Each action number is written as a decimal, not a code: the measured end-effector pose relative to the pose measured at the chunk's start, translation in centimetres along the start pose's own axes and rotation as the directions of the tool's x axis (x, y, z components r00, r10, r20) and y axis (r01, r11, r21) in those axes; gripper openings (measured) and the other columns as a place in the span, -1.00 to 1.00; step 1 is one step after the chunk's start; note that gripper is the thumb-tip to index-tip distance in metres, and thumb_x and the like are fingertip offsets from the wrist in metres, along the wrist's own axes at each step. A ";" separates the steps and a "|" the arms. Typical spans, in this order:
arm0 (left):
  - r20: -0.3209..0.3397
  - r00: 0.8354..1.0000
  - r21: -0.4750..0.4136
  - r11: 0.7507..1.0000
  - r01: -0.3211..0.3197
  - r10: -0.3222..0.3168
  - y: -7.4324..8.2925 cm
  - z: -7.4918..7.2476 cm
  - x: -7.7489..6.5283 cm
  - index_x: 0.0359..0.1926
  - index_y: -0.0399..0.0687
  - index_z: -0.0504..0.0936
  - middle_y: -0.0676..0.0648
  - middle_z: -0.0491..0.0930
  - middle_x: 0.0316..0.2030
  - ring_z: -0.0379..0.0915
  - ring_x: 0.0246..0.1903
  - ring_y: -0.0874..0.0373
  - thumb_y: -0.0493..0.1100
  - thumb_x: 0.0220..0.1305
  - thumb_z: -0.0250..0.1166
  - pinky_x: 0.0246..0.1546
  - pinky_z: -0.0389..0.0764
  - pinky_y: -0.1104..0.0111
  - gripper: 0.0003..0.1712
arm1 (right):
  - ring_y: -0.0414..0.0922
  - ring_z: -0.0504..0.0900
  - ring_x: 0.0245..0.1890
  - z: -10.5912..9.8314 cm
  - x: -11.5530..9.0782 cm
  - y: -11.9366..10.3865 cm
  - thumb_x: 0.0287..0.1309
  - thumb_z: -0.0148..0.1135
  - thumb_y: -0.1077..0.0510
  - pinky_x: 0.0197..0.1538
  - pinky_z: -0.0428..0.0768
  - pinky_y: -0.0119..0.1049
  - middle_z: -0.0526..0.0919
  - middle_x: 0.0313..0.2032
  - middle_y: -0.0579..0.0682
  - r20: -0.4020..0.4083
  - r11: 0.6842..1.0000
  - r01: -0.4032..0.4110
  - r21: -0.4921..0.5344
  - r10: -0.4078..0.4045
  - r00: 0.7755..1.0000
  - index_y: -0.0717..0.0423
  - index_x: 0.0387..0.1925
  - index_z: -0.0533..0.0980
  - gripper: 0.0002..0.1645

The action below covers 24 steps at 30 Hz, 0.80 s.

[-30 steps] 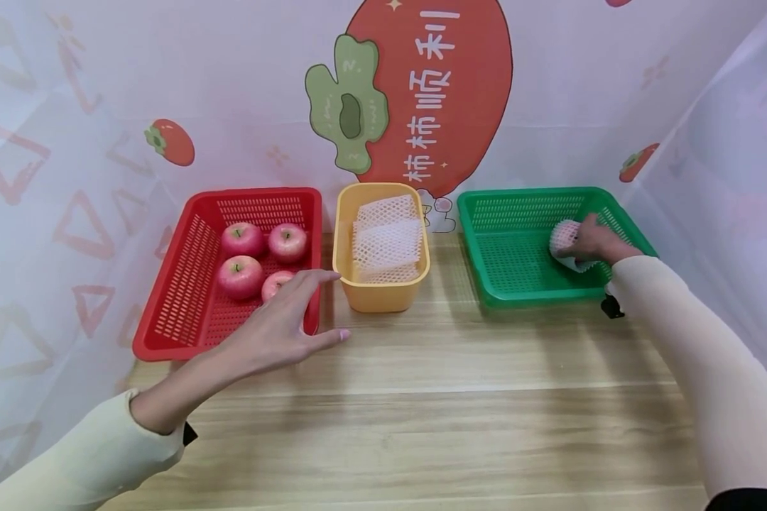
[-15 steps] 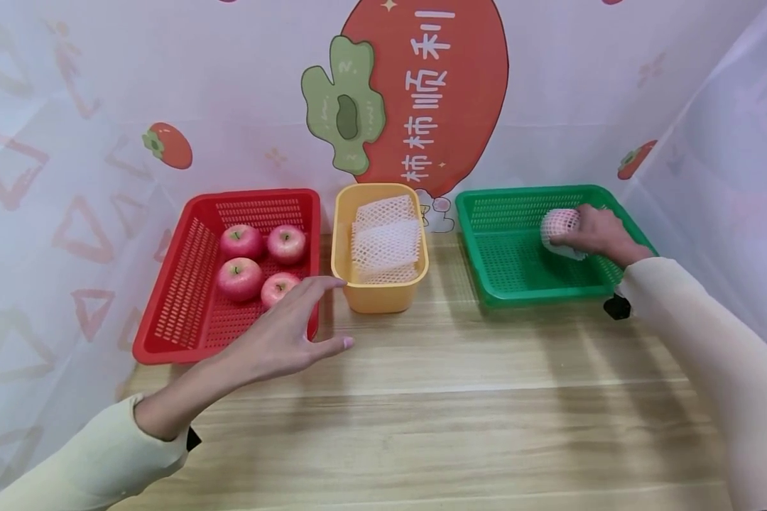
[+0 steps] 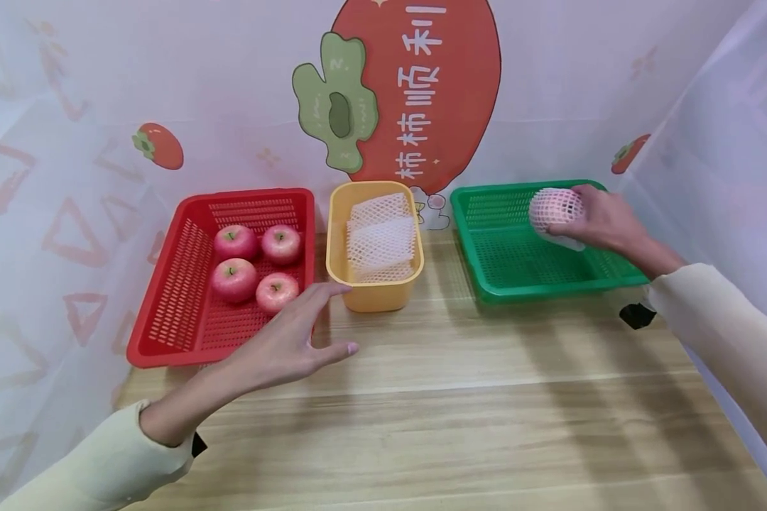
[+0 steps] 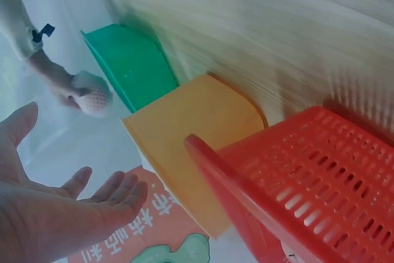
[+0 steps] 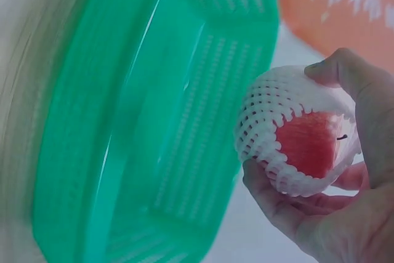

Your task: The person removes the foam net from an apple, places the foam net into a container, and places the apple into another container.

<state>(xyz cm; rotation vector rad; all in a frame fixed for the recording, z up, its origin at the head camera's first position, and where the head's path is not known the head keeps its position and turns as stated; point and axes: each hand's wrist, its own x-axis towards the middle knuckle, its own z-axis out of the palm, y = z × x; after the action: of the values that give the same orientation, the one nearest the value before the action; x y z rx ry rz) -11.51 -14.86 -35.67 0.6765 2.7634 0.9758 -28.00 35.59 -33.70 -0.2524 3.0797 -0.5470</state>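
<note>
My right hand grips an apple wrapped in a white foam net, held above the green basket. In the right wrist view, thumb and fingers curl round the net, and red skin with the stem shows through its opening. My left hand hovers beside the front right corner of the red basket, thumb and fingers spread, holding nothing. Several bare apples lie in that red basket. Between the two baskets stands a yellow bin with foam nets inside.
All three containers stand in a row at the back of a wooden table. Behind them hangs a white printed backdrop with a large persimmon picture; white sheets close off both sides.
The right hand has lifted the netted apple up from the green basket's floor and moved it slightly left. The left hand stays nearly still, while the head view shifts a little.
</note>
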 end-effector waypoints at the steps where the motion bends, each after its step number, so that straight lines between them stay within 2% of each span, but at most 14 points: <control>1: 0.002 1.000 -0.006 1.000 -0.001 0.001 0.1 0.1 0.0 0.53 0.03 0.31 -0.06 0.45 0.38 0.40 0.33 0.01 0.14 0.25 0.54 0.32 0.52 -0.08 -0.06 | 0.28 0.59 -0.15 -0.1 -0.4 -0.6 0.18 0.51 -0.19 -0.42 0.55 -0.19 0.56 0.04 0.46 -0.006 1.000 0.009 0.000 -0.009 1.000 0.43 0.38 0.29 0.04; 6: 0.016 1.000 -0.016 1.000 0.004 -0.004 0.3 0.7 0.0 0.53 0.05 0.32 -0.04 0.44 0.39 0.40 0.32 0.00 0.14 0.26 0.53 0.30 0.54 -0.08 -0.07 | 0.30 0.60 -0.06 -0.2 -2.5 -3.5 0.13 0.57 -0.14 -0.25 0.71 0.08 0.56 0.11 0.43 -0.028 0.997 0.079 0.018 -0.078 0.997 0.40 0.43 0.29 0.08; 10: 0.019 1.000 -0.033 0.999 0.000 0.001 0.4 1.3 0.0 0.51 0.07 0.33 -0.01 0.45 0.39 0.41 0.29 0.01 0.10 0.28 0.53 0.29 0.54 -0.08 -0.11 | 0.29 0.59 -0.01 0.3 -4.3 -5.6 0.09 0.60 -0.07 -0.07 0.71 0.25 0.57 0.15 0.40 -0.029 0.991 0.129 0.044 -0.127 0.991 0.38 0.43 0.31 0.06; 16: -0.008 1.000 -0.071 0.997 -0.031 0.031 0.4 2.0 -0.1 0.49 -0.02 0.37 -0.02 0.48 0.36 0.45 0.19 0.04 0.02 0.30 0.52 0.25 0.53 -0.03 -0.17 | 0.22 0.61 0.03 1.1 -6.4 -8.8 -0.02 0.67 -0.02 -0.01 0.72 0.21 0.62 0.16 0.32 -0.030 0.976 0.202 0.078 -0.200 0.979 0.32 0.40 0.39 0.04; 20: -0.017 0.999 -0.107 0.994 -0.033 0.031 0.3 2.5 -0.1 0.47 -0.04 0.39 -0.06 0.49 0.38 0.44 0.33 -0.03 0.02 0.31 0.51 0.35 0.48 -0.10 -0.19 | 0.18 0.61 0.08 2.0 -7.7 -10.6 -0.04 0.69 -0.03 0.06 0.70 0.20 0.63 0.18 0.30 -0.014 0.957 0.268 0.109 -0.268 0.963 0.33 0.40 0.40 0.06; 24: -0.014 1.000 -0.147 0.989 -0.026 0.024 0.3 3.1 -0.1 0.46 -0.06 0.41 -0.10 0.50 0.39 0.44 0.36 -0.10 0.00 0.35 0.49 0.34 0.49 -0.15 -0.24 | 0.13 0.62 0.11 3.4 -9.1 -12.0 -0.07 0.69 -0.01 0.08 0.71 0.16 0.64 0.19 0.23 0.013 0.941 0.316 0.124 -0.320 0.947 0.29 0.38 0.43 0.03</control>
<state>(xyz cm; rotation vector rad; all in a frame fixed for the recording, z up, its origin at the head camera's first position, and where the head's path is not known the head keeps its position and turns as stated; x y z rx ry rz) -10.53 -12.93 -37.90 0.6853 2.6656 1.1782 -17.04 24.80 -33.01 -0.7577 2.9733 -0.7237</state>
